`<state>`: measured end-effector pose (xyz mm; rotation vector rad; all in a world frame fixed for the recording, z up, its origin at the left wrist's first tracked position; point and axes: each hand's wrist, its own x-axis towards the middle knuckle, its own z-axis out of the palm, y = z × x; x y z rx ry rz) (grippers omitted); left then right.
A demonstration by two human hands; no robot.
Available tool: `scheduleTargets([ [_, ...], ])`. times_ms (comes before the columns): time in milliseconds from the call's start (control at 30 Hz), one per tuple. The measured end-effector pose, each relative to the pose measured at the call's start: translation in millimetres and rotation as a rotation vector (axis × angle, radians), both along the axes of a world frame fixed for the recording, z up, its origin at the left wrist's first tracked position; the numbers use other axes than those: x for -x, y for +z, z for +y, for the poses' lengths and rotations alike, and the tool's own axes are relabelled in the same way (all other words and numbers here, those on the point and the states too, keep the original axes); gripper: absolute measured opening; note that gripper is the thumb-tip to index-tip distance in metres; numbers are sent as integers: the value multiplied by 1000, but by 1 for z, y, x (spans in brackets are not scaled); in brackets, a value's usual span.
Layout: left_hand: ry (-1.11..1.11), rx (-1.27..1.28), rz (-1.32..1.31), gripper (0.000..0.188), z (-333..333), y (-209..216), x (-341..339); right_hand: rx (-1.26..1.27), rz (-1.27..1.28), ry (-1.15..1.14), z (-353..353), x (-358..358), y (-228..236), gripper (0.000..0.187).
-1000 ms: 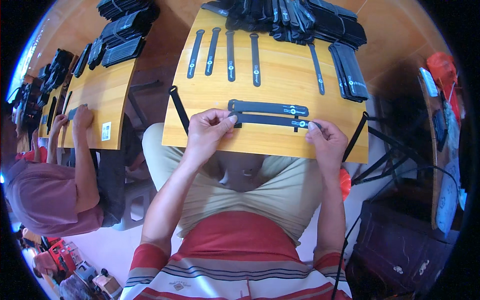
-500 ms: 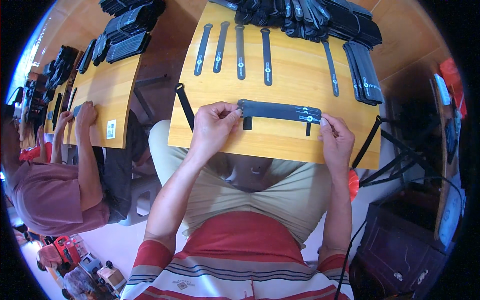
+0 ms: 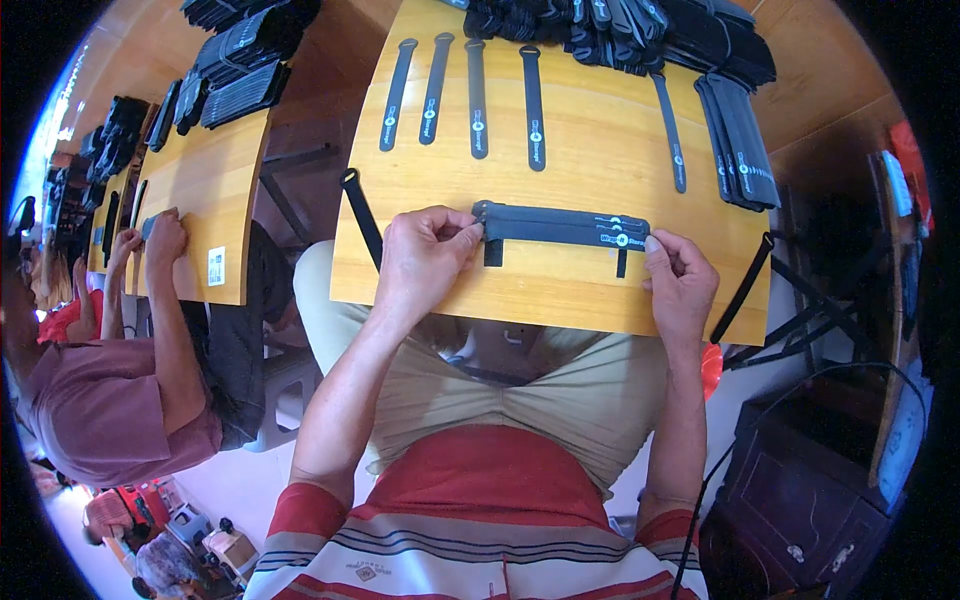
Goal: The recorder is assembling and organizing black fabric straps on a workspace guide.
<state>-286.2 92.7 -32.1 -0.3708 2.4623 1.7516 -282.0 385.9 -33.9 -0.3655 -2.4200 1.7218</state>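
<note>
A small stack of dark hook-and-loop straps (image 3: 560, 226) lies crosswise near the front edge of the wooden table (image 3: 580, 295). My left hand (image 3: 425, 255) pinches its left end, where the rounded loop tips show, between thumb and fingertips. At the other end, my right hand (image 3: 683, 270) has thumb and finger closed on the stack's corner. Two short black strips, a wider one (image 3: 494, 255) and a narrower one (image 3: 621, 265), stick out from under the stack toward me.
Single straps (image 3: 533, 115) lie spaced out beyond my hands, with a fanned pile of straps (image 3: 740, 150) at right. Large strap bundles (image 3: 705, 45) fill the far edge. Black bands (image 3: 362, 220) hang at both table sides. A co-worker (image 3: 120, 400) sits at another table (image 3: 225, 185) on the left.
The view has shifted slightly. Both hands keep their hold on the strap stack, with hardly any movement.
</note>
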Motion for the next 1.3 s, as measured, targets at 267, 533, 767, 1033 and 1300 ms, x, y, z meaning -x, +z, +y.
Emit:
scheduleTargets([
  [267, -1, 17, -13, 13, 3, 9, 3, -126, 67, 47, 9, 3, -9, 17],
  [533, 10, -11, -34, 13, 2, 7, 2, -123, 62, 33, 7, 1, -10, 16],
  [767, 18, -48, -57, 11, 2, 9, 3, -176, 102, 34, 3, 2, -5, 15],
  [1033, 40, -85, -76, 11, 5, 12, 4, -275, 147, 50, 0, 6, -1, 14],
  [1300, 49, -86, -80, 10, 8, 14, 3, -304, 130, 45, -1, 6, 0, 13],
])
